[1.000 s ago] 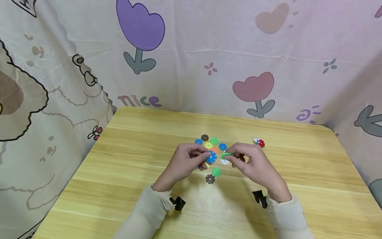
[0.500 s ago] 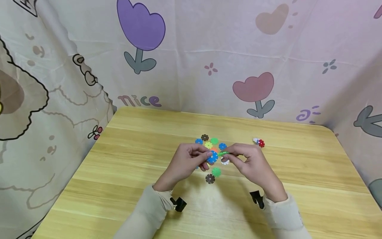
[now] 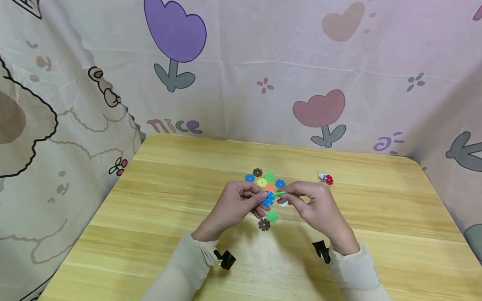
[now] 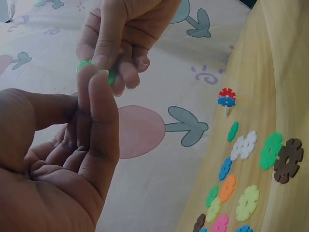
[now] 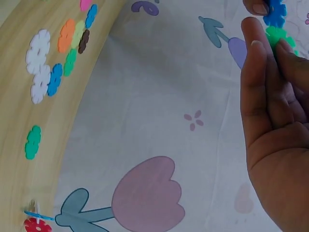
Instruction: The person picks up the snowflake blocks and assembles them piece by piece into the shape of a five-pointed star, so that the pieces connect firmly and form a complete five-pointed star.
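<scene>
In the head view my left hand point(image 3: 235, 207) pinches a blue notched plastic disc point(image 3: 269, 199) between thumb and fingers. My right hand point(image 3: 320, 205) pinches a green notched disc point(image 3: 280, 193), held nearly edge-on against the blue one's right side. The right wrist view has the blue disc point(image 5: 276, 13) meeting the green disc point(image 5: 278, 36) at their rims; how deep the slots engage cannot be told. Fingers cover most of the green disc point(image 4: 112, 77) in the left wrist view, where the blue one is hidden. Both hands hover above the loose discs.
Loose discs lie on the wooden table point(image 3: 169, 200) below the hands, among them a brown disc point(image 3: 264, 225), a green disc point(image 3: 272, 216) and an orange disc point(image 5: 66, 36). A joined red, white and blue piece point(image 3: 326, 178) stands farther right. A printed curtain point(image 3: 241, 83) hangs behind.
My right hand has moved left, bringing the green disc from a gap away up against the blue disc. The left hand has stayed nearly still, gripping the blue disc throughout.
</scene>
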`<state>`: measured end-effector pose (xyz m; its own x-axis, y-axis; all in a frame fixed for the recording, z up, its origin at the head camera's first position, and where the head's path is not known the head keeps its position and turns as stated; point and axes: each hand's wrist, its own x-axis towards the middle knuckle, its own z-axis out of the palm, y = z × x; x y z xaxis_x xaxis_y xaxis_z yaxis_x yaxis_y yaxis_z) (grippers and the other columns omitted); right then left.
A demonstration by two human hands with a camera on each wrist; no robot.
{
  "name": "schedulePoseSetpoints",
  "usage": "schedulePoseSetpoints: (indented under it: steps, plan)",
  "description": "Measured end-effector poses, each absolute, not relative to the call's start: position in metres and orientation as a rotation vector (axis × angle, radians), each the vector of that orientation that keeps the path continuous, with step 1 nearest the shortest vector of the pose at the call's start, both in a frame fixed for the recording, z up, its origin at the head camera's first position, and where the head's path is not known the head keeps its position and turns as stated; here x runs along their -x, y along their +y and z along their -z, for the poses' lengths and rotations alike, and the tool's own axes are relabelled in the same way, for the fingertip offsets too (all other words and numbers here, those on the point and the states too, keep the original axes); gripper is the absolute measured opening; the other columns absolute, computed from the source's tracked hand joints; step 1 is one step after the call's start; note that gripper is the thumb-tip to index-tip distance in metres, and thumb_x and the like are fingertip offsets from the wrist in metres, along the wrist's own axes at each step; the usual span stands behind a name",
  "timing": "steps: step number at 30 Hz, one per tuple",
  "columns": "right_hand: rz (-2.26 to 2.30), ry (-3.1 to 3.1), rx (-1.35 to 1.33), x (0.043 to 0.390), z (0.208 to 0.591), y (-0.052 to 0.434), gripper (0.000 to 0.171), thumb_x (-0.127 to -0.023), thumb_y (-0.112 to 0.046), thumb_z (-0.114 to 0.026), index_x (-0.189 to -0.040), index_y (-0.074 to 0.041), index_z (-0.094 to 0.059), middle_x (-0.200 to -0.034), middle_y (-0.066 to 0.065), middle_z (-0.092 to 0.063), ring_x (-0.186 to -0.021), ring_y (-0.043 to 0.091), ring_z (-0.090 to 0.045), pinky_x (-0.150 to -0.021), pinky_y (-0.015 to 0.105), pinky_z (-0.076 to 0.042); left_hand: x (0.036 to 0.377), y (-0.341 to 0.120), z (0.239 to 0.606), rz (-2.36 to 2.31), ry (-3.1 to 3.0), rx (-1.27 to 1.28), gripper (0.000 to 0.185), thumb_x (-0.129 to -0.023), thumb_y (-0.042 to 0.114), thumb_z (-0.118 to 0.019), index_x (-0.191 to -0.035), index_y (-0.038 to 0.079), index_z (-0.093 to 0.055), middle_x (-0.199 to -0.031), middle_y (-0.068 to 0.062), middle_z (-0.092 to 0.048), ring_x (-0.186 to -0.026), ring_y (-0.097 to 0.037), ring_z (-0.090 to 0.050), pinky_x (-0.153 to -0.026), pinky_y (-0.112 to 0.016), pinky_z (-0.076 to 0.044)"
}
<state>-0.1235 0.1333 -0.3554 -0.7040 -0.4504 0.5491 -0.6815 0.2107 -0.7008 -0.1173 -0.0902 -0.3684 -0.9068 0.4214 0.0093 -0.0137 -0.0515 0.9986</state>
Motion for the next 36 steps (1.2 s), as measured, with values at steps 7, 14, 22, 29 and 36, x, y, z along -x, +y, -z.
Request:
schedulePoseSetpoints:
  steps: [7, 14, 22, 29, 36]
  plan:
    - [-1.641, -2.264, -1.034, 0.122, 0.350, 0.130, 0.015, -0.084, 0.011, -0.065, -0.089, -0.001, -0.072, -0.080, 0.006, -0.071, -0.068, 0.020, -0.069, -0.061, 0.030, -0.058, 0.118, -0.092, 0.367, -2.061, 1.853, -0.469, 0.024, -0.095, 0.019, -0.061, -0.097, -0.004, -0.064, -0.082, -0.017, -0.069, -0.068, -0.026, -0.068, -0.067, -0.045, -0.059]
    - [-1.653, -2.272, -1.008, 0.113, 0.333, 0.123, 0.016, -0.082, 0.018, -0.063, -0.087, 0.004, -0.070, -0.077, 0.013, -0.071, -0.067, 0.019, -0.069, -0.059, 0.031, -0.057, 0.119, -0.093, 0.366, -2.066, 1.807, -0.433, 0.023, -0.094, 0.019, -0.062, -0.098, -0.004, -0.063, -0.083, -0.018, -0.069, -0.068, -0.024, -0.068, -0.069, -0.046, -0.058]
    - [-1.643, -2.254, -1.034, 0.112, 0.332, 0.121, 0.018, -0.080, 0.021, -0.062, -0.084, 0.004, -0.069, -0.078, 0.014, -0.070, -0.066, 0.024, -0.068, -0.059, 0.030, -0.057, 0.118, -0.092, 0.365, -2.065, 1.783, -0.433, 0.021, -0.095, 0.016, -0.061, -0.098, -0.004, -0.063, -0.081, -0.018, -0.068, -0.066, -0.024, -0.067, -0.069, -0.046, -0.058]
    - [-1.651, -2.154, -1.070, 0.119, 0.351, 0.121, 0.025, -0.081, 0.021, -0.061, -0.087, -0.001, -0.071, -0.080, 0.010, -0.070, -0.065, 0.021, -0.068, -0.060, 0.029, -0.058, 0.114, -0.088, 0.362, -2.105, 1.820, -0.423, 0.018, -0.094, 0.012, -0.061, -0.097, -0.006, -0.062, -0.079, -0.017, -0.068, -0.066, -0.024, -0.067, -0.068, -0.046, -0.058]
    - [-1.600, -2.231, -1.048, 0.123, 0.362, 0.120, 0.024, -0.083, 0.016, -0.064, -0.086, -0.006, -0.073, -0.080, 0.006, -0.071, -0.066, 0.015, -0.069, -0.058, 0.026, -0.057, 0.112, -0.084, 0.362, -2.097, 1.921, -0.334, 0.016, -0.094, 0.010, -0.061, -0.094, -0.006, -0.062, -0.078, -0.018, -0.067, -0.064, -0.032, -0.067, -0.063, -0.043, -0.059]
